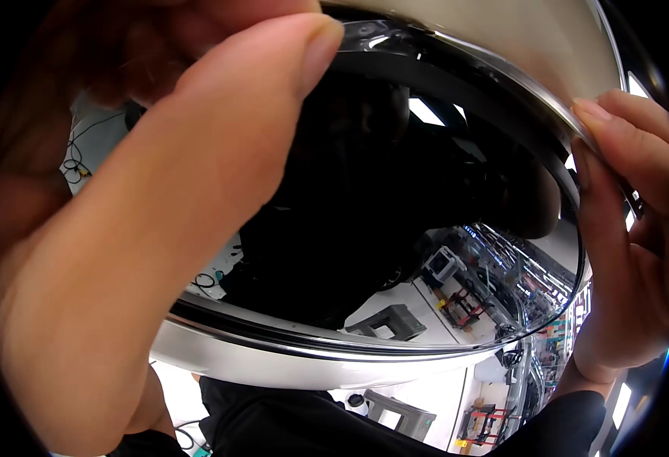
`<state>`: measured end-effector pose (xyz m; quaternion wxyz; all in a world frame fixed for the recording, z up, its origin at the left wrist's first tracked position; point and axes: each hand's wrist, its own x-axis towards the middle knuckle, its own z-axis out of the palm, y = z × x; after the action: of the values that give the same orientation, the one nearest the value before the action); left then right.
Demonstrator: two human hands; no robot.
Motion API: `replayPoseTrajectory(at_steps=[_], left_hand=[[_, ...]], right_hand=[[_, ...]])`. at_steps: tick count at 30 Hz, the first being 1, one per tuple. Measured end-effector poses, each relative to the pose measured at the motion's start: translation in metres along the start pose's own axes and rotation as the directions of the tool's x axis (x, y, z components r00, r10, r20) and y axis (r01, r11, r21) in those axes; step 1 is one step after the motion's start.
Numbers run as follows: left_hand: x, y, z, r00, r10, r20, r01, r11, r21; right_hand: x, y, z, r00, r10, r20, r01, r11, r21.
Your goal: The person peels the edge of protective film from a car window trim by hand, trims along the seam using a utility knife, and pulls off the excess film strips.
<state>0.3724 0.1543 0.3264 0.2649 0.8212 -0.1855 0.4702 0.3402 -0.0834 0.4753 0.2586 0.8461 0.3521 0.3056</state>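
Observation:
A large rounded glossy black panel (350,190), mirror-like, fills the middle of the head view, with a pale shiny band along its lower edge. A thin shiny trim strip (517,72) curves along its upper right edge, below a beige glossy surface (532,34). Close to the camera is my left hand (159,167), its thumb tip and fingers closed at the strip's upper left; what lies between them is partly hidden. On the right, my right hand (628,175) pinches the strip between thumb and fingers, and a slotted end sticks out past them.
Reflected in the black panel are a grey step stool (392,324), a red rack (464,308) and a dark silhouette. Below the panel, another grey stool shape (399,415), a red rack shape (487,423) and black clothing (273,419) show. Cables (75,160) appear at left.

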Motion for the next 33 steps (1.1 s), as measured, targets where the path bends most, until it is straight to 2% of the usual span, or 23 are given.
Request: replayPoseTrajectory(at_steps=[5, 9, 10, 12, 15, 23, 33], left_hand=[[0.008, -0.004, -0.007, 1.000, -0.005, 0.031, 0.004, 0.999, 0.044], [0.010, 0.002, 0.001, 0.999, -0.001, -0.033, 0.004, 0.996, 0.091], [0.011, 0.006, 0.000, 0.992, -0.127, -0.017, 0.128, 0.987, 0.095], [0.011, 0.010, -0.001, 0.963, -0.267, 0.020, 0.265, 0.961, 0.081], [0.011, 0.012, -0.003, 0.957, -0.292, 0.010, 0.290, 0.955, 0.066], [0.009, 0.003, -0.002, 0.986, -0.164, -0.004, 0.164, 0.986, 0.003], [0.003, 0.011, 0.005, 0.994, -0.110, 0.025, 0.111, 0.993, -0.046]], right_hand=[[-0.001, 0.002, -0.004, 1.000, 0.021, -0.010, -0.021, 1.000, 0.013], [-0.002, 0.003, -0.006, 0.999, 0.032, -0.011, -0.032, 0.999, 0.021], [-0.002, 0.005, -0.006, 0.999, 0.037, -0.011, -0.036, 0.999, 0.023], [-0.004, 0.005, -0.006, 0.999, 0.045, -0.013, -0.044, 0.999, 0.028], [-0.007, 0.006, -0.005, 0.998, 0.054, -0.015, -0.054, 0.998, 0.033], [-0.015, 0.009, -0.006, 0.997, 0.073, -0.019, -0.072, 0.996, 0.044], [-0.034, 0.019, 0.000, 0.992, 0.123, -0.037, -0.120, 0.989, 0.082]])
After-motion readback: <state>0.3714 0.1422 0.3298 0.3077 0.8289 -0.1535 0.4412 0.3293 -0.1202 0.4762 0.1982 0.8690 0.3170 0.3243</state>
